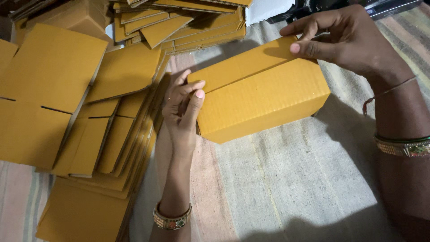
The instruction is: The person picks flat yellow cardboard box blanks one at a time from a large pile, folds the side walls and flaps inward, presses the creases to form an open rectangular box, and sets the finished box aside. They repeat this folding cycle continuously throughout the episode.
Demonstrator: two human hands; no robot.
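Note:
A folded-up yellow cardboard box (262,98) is held above a striped mat, tilted with its long side toward me. My left hand (181,110) grips its left end, thumb on the front face. My right hand (342,38) pinches the box's far top edge at the right, thumb pressing the top flap. Both wrists wear bangles, and a thin thread bracelet is on the right.
Several flat, unfolded yellow cardboard blanks (67,103) lie stacked at the left. More flattened boxes (188,22) are piled at the top. A pale striped mat (286,179) covers the floor below the box. Dark objects (313,6) sit at the top right.

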